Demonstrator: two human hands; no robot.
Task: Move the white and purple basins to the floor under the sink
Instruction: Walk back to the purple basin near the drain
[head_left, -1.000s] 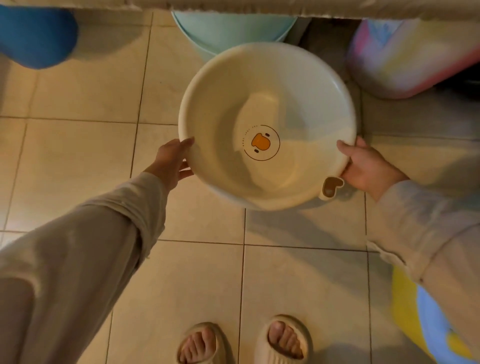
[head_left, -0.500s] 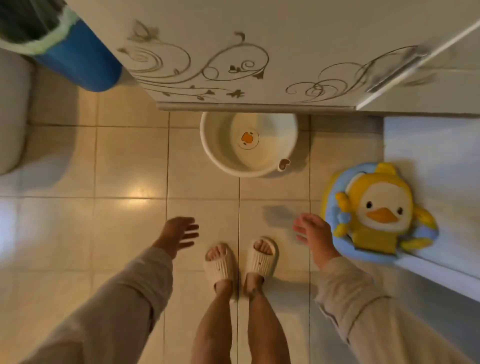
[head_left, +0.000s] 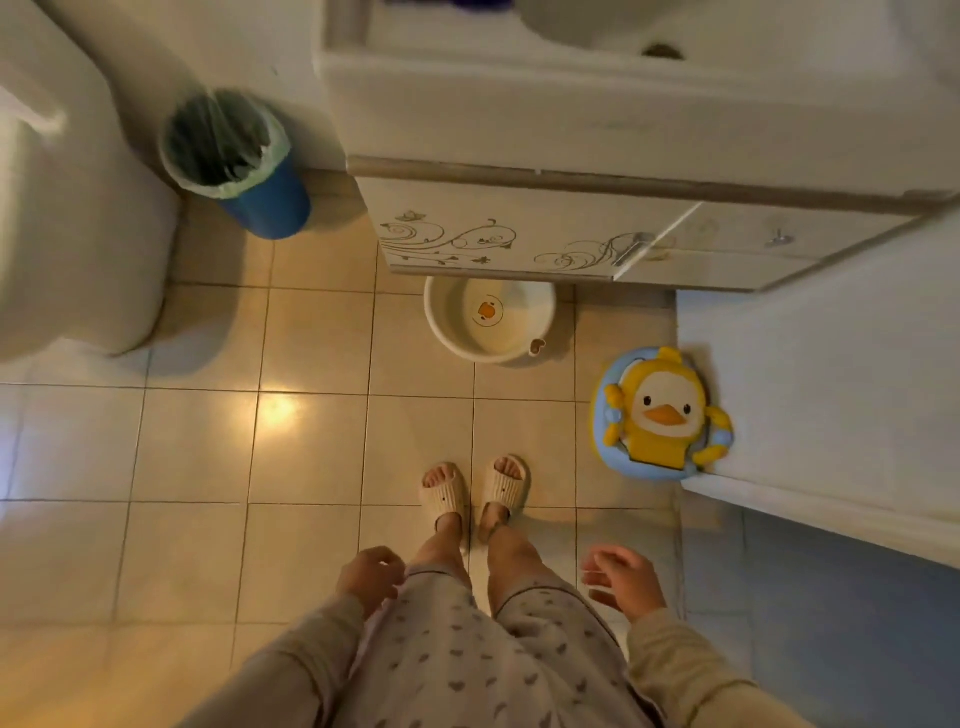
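Observation:
The white basin (head_left: 457, 338), with an orange duck print on its bottom, stands on the tiled floor, its far side tucked under the sink cabinet (head_left: 519, 244). No purple basin shows in this view. My left hand (head_left: 370, 576) hangs low beside my left thigh, fingers loosely curled, holding nothing. My right hand (head_left: 623, 581) hangs beside my right thigh with the fingers apart and empty. Both hands are far from the basin, about two tile rows back from it.
A blue waste bin (head_left: 239, 166) with a green liner stands left of the cabinet. A toilet (head_left: 67, 223) fills the left side. A yellow duck child seat (head_left: 665, 410) leans against a white wall panel (head_left: 831, 374) at the right. My slippered feet (head_left: 475, 488) stand mid-floor.
Both hands let go of the white basin, which now rests on the floor under the cabinet. I have stood up and my hands have drawn back to my sides.

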